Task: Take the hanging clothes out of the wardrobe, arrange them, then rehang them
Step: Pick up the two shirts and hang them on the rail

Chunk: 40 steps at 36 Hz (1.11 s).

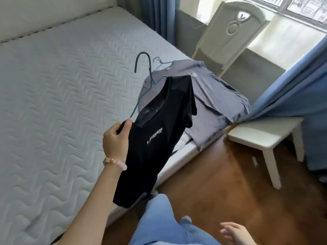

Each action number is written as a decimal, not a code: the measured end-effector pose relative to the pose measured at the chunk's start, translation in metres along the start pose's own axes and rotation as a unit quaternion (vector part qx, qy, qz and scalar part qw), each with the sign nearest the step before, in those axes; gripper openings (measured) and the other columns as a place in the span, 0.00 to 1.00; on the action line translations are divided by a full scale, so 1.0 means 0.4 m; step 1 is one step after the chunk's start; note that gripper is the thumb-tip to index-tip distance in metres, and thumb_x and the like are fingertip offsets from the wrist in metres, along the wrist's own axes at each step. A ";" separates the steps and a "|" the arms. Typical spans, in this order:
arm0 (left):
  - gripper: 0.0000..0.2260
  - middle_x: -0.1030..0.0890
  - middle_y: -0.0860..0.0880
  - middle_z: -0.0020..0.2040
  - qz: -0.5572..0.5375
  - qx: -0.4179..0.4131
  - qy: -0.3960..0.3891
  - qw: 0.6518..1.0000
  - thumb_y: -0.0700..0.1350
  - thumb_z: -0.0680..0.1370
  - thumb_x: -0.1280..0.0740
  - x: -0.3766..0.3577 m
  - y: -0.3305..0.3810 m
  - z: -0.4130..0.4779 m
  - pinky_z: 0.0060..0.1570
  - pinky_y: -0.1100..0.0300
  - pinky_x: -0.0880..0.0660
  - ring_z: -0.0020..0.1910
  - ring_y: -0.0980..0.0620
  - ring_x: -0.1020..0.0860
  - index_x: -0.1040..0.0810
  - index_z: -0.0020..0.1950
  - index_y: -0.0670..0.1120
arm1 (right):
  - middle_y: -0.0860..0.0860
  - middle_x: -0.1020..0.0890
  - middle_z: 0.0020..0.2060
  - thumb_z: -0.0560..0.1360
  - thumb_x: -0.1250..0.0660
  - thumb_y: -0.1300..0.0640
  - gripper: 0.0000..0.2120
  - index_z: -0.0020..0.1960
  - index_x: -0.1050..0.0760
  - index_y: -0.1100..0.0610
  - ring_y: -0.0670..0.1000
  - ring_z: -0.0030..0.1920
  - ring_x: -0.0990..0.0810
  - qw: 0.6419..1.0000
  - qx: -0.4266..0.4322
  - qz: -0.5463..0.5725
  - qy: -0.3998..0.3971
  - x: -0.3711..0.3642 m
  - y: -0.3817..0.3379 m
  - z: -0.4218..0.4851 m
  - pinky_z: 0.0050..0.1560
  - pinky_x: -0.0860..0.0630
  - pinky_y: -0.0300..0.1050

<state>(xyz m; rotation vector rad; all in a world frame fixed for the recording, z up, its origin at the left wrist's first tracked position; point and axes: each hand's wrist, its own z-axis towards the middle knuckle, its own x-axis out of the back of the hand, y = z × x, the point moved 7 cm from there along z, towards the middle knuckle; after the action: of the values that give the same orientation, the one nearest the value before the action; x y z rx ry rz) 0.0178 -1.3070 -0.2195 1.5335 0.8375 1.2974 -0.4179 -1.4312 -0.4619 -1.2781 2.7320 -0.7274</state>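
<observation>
Left hand [115,140] pinches black T-shirt [159,138] and one arm-end of blue hanger [136,65] above mattress [53,103] edge; right hand [235,232] loose, empty, beyond mattress; shirt light, limp, may slide off, so judge hook the safer hold

The mattress [53,103] fills the left of the scene. Over its right edge, the left hand [115,140] holds up a hanger [146,75] with a T-shirt [159,138] on it. Behind them, at the mattress's far right corner, a second T-shirt [212,96] lies on a second hanger [161,61], draping over the edge. Right of it a stool [261,131] stands on the floor [221,174], with a chair [230,32] farther back. The right hand [235,233] is nearest, low right.
</observation>
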 end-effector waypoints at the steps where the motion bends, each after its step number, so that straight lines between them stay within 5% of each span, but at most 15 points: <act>1: 0.24 0.39 0.54 0.20 -0.003 0.001 -0.004 1.000 0.51 0.75 0.32 -0.021 0.004 -0.011 0.34 0.56 0.42 0.28 0.52 0.42 0.40 0.25 0.48 | 0.60 0.21 0.26 0.75 0.43 0.73 0.12 0.40 0.22 0.70 0.49 0.20 0.23 1.000 -0.002 0.007 0.012 0.027 0.001 0.004 0.20 0.28 0.33; 11: 0.23 0.39 0.54 0.22 0.015 0.019 -0.010 1.000 0.54 0.74 0.32 -0.204 0.045 0.013 0.33 0.56 0.41 0.29 0.50 0.41 0.36 0.25 0.45 | 0.51 0.22 0.21 0.76 0.46 0.72 0.12 0.42 0.24 0.64 0.45 0.18 0.28 0.998 0.025 0.003 0.049 0.185 -0.233 0.119 0.20 0.37 0.30; 14: 0.24 0.36 0.47 0.27 0.038 0.023 0.004 0.999 0.55 0.74 0.33 -0.282 0.050 0.051 0.35 0.55 0.38 0.31 0.47 0.37 0.32 0.31 0.36 | 0.54 0.22 0.27 0.76 0.46 0.71 0.12 0.44 0.24 0.64 0.47 0.24 0.26 0.996 0.066 -0.026 0.047 0.225 -0.380 0.159 0.21 0.35 0.32; 18: 0.23 0.38 0.52 0.19 0.058 0.045 0.019 0.997 0.52 0.75 0.33 -0.393 0.052 0.120 0.31 0.58 0.43 0.28 0.48 0.41 0.35 0.23 0.47 | 0.55 0.21 0.32 0.76 0.45 0.69 0.12 0.46 0.23 0.62 0.49 0.30 0.26 0.992 0.109 -0.050 0.044 0.280 -0.598 0.232 0.29 0.32 0.37; 22: 0.24 0.34 0.46 0.28 0.082 0.053 0.032 0.995 0.56 0.75 0.33 -0.485 0.070 0.211 0.34 0.56 0.39 0.32 0.46 0.36 0.30 0.33 0.36 | 0.53 0.20 0.33 0.75 0.44 0.68 0.12 0.46 0.22 0.59 0.47 0.31 0.24 0.988 0.136 -0.069 0.035 0.334 -0.798 0.301 0.33 0.29 0.37; 30: 0.25 0.42 0.48 0.25 0.095 0.074 0.089 0.989 0.54 0.75 0.33 -0.604 0.163 0.388 0.31 0.54 0.45 0.29 0.46 0.43 0.43 0.25 0.47 | 0.53 0.22 0.28 0.74 0.44 0.71 0.13 0.40 0.24 0.59 0.42 0.21 0.26 0.983 0.165 -0.076 0.018 0.427 -1.120 0.438 0.22 0.33 0.31; 34: 0.25 0.40 0.51 0.20 0.092 0.089 0.085 0.988 0.55 0.75 0.34 -0.659 0.170 0.443 0.31 0.55 0.45 0.29 0.46 0.43 0.39 0.24 0.46 | 0.55 0.23 0.29 0.73 0.45 0.72 0.15 0.38 0.25 0.58 0.44 0.21 0.25 0.978 0.164 -0.130 -0.001 0.442 -1.242 0.514 0.27 0.30 0.37; 37: 0.23 0.34 0.49 0.27 0.106 0.105 0.072 0.986 0.55 0.75 0.33 -0.699 0.148 0.463 0.34 0.55 0.39 0.32 0.46 0.37 0.32 0.33 0.36 | 0.51 0.21 0.28 0.73 0.44 0.71 0.15 0.37 0.24 0.56 0.44 0.24 0.23 0.963 0.171 -0.209 -0.005 0.443 -1.350 0.583 0.26 0.32 0.36; 40: 0.24 0.38 0.52 0.25 0.093 0.133 0.060 0.985 0.56 0.74 0.32 -0.739 0.112 0.462 0.34 0.55 0.41 0.32 0.48 0.38 0.33 0.33 0.37 | 0.50 0.21 0.29 0.72 0.45 0.70 0.14 0.39 0.24 0.56 0.46 0.28 0.23 0.946 0.180 -0.268 -0.027 0.420 -1.472 0.656 0.27 0.34 0.35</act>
<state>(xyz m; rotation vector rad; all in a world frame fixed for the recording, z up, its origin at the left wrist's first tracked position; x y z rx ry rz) 0.1329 -1.6334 -0.2808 1.7918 0.9956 1.4718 -0.0473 -1.9830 -0.4163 -1.9105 2.0657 -1.1379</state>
